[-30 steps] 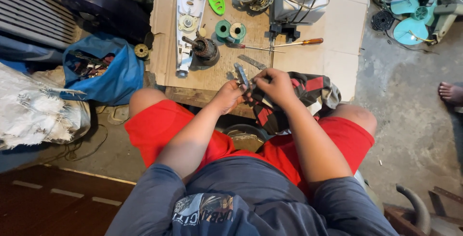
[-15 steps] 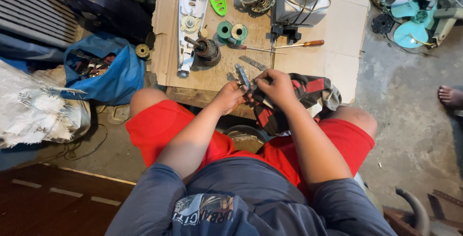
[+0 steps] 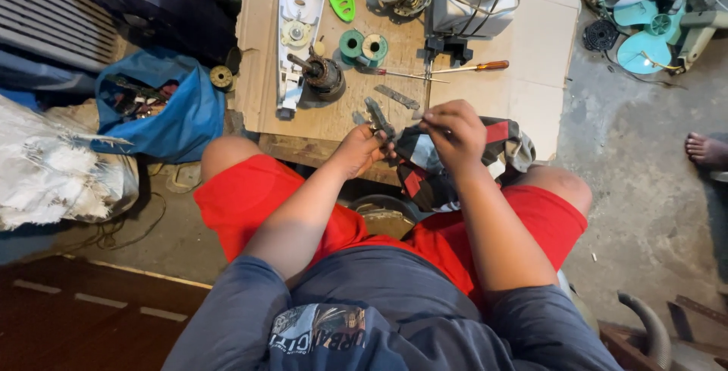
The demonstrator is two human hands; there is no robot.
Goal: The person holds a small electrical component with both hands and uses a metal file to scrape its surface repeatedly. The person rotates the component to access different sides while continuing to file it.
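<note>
Far to the left a blue bag [image 3: 171, 109] slumps open on the floor beside the low wooden bench [image 3: 262, 53], just as it lay a second ago. On the bench the long white casing [image 3: 297, 18], the dark motor core [image 3: 324, 77] and the two green spools [image 3: 361, 45] sit where they were; none of them has shifted.

At the bench's near edge, the left hand [image 3: 356, 150] stays clenched around a flat grey metal piece [image 3: 378, 117], whose upper end sticks up past the knuckles. Compared with a moment back, that piece stands a little more upright and sits closer to the other hand.

The right hand [image 3: 455, 132] pinches a red-and-dark patterned rag [image 3: 425, 166] against the metal, its fingers curled tight over the cloth; it has edged slightly up the piece, so the wiping seems to carry on rather than finish. The rag's loose end hangs down over the person's red shorts.

Further right an orange-handled screwdriver [image 3: 455, 69] lies untouched on the bench, and someone's bare foot [image 3: 709, 150] rests at the frame's edge.
</note>
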